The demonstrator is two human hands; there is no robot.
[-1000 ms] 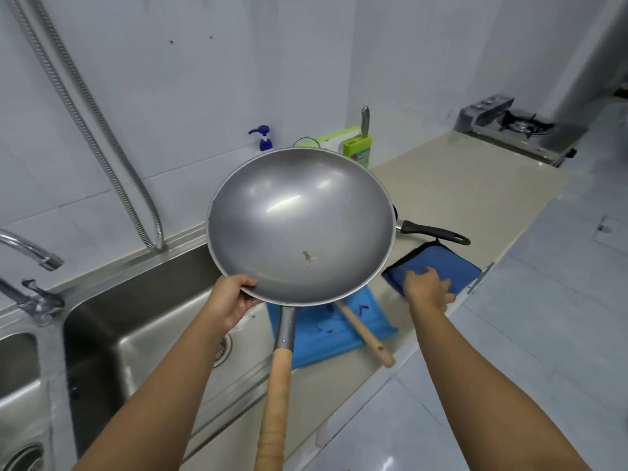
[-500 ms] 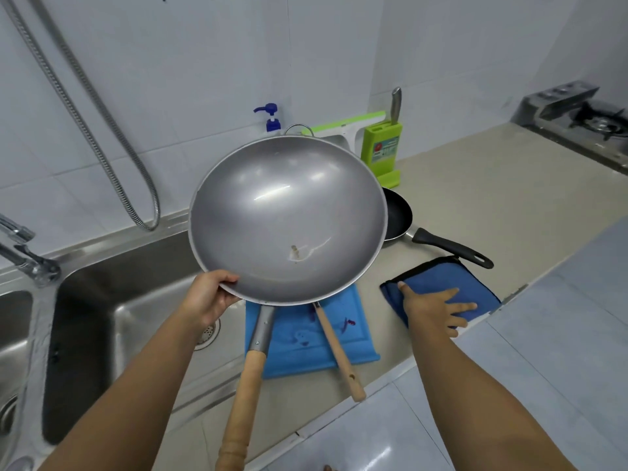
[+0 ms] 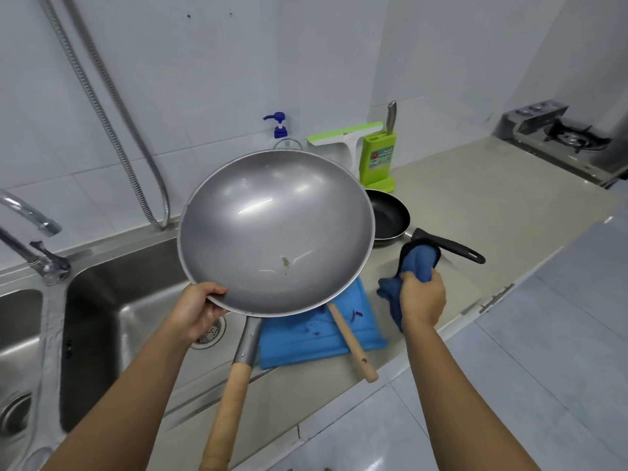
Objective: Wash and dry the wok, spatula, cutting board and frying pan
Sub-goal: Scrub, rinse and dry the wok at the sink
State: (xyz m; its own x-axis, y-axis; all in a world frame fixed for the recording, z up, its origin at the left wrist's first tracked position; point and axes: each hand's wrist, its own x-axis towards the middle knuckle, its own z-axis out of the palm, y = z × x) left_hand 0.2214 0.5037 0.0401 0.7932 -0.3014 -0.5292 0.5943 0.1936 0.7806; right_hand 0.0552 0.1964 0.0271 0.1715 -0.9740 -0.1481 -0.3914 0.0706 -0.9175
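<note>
- Holding the wok (image 3: 275, 232) at centre frame, my left hand (image 3: 198, 309) grips its lower-left rim, thumb over the edge and fingers curled beneath.
- The bowl tilts toward me, above the right side of the sink (image 3: 112, 300) and the near edge of the counter (image 3: 475, 205).
- Its wooden handle runs down to the bottom of the frame; neither hand touches it.
- A small brown speck sits low in the bowl.
- My right hand (image 3: 421, 300), right of centre, is closed in a fist round a bunched blue cloth (image 3: 419, 266), which overlaps the black pan handle in the picture.
- The pan (image 3: 387, 215) sits on the counter behind the wok's right rim, partly hidden, its handle pointing right.
- The blue board (image 3: 306, 338) lies flat on the counter below the wok.
- The spatula (image 3: 353, 345) lies across the board; only its wooden handle shows, the far end hidden behind the wok.
- Against the wall at upper centre stand a soap bottle (image 3: 280, 127), a squeegee (image 3: 343, 136) and a green knife block (image 3: 379, 158).
- A stove (image 3: 560, 137) sits at upper right.
</note>
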